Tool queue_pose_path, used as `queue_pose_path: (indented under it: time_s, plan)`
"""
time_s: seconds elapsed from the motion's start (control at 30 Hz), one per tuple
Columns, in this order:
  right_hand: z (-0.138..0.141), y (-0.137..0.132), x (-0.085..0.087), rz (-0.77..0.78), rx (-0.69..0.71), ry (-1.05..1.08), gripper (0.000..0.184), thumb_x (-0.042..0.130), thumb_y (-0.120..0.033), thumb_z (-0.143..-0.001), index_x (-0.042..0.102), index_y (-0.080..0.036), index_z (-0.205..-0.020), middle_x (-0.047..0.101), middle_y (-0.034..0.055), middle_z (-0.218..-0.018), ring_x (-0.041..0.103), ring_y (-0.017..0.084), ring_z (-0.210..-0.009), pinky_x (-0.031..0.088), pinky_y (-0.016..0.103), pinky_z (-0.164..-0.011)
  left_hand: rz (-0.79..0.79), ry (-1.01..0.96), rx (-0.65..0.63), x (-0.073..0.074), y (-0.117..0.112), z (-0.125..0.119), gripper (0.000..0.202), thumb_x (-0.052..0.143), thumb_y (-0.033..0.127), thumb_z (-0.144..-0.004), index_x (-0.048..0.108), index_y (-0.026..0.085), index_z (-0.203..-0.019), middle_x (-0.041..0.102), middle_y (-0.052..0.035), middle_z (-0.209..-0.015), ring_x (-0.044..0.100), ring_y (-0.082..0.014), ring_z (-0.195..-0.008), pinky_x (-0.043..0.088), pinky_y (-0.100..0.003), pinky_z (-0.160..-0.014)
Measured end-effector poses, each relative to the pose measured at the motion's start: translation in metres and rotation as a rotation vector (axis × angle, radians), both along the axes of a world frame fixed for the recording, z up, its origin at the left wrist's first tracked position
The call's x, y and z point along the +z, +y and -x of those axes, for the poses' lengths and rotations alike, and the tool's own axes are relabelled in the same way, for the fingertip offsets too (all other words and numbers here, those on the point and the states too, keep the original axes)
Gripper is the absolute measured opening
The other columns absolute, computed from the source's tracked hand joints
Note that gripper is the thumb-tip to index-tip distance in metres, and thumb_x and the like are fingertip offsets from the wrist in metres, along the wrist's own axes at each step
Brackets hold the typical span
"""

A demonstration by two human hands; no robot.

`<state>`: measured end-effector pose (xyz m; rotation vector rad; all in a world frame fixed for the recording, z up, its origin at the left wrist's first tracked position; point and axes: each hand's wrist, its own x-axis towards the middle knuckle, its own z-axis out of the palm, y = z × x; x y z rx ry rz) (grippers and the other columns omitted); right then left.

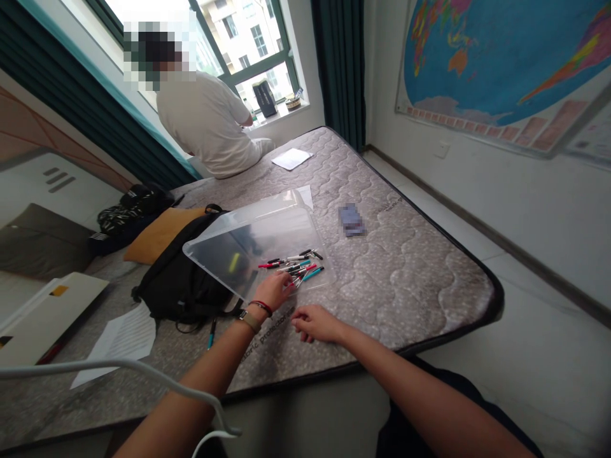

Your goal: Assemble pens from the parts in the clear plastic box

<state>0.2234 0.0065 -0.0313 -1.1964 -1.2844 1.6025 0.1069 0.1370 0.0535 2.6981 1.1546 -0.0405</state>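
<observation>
A clear plastic box (286, 219) lies tipped on the mattress, with a heap of pens (293, 264) in its near right part. My left hand (273, 289) reaches over the box's near edge. Its fingers are drawn together at the near ends of the pens, seemingly pinching one; the fingertips are partly hidden among them. Just to the right, my right hand (319, 323) hovers low over the mattress near its front edge. Its fingers are loosely curled in, and no object shows in them. A single blue-and-black pen (211, 334) lies apart, left of my left forearm.
On the mattress (405, 273) are a black backpack (184, 273), an orange-brown cushion (155, 235), paper sheets (121, 337), and a blurred bluish packet (351, 220). A white cable (157, 375) crosses the lower left. Beside the window sits a person in white (205, 121), facing away.
</observation>
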Motion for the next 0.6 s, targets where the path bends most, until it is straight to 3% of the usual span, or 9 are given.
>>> queue_pose_path:
  time_s: [0.1,0.37,0.6]
  plan:
    - [-0.001,0.001,-0.001,0.007,-0.005,0.036,0.016,0.052,-0.025,-0.089,0.063,-0.016,-0.096,0.063,0.0014,-0.074,0.064,0.01,-0.055,0.048,0.015,-0.044,-0.031,0.057,0.034,-0.003,-0.004,-0.007,0.014,0.058,0.028,-0.086,0.069,0.022,-0.093,0.069,-0.0073,-0.104,0.064,-0.0205,-0.09,0.046,-0.028,-0.076]
    - [-0.007,0.002,0.009,0.019,0.02,0.074,0.015,0.051,-0.026,-0.089,0.062,-0.016,-0.093,0.062,0.0008,-0.074,0.063,0.009,-0.052,0.049,0.016,-0.042,0.039,0.018,0.072,-0.014,0.006,-0.001,0.015,0.061,0.025,-0.082,0.071,0.022,-0.093,0.072,-0.0049,-0.096,0.065,-0.0196,-0.086,0.046,-0.028,-0.079]
    - [-0.007,0.001,0.009,0.024,0.019,0.082,0.015,0.054,-0.027,-0.089,0.063,-0.016,-0.093,0.063,0.0002,-0.072,0.063,0.009,-0.053,0.048,0.015,-0.044,0.045,-0.064,0.049,-0.011,0.012,0.005,0.015,0.063,0.024,-0.081,0.072,0.021,-0.092,0.073,-0.0061,-0.093,0.066,-0.0212,-0.085,0.045,-0.029,-0.078]
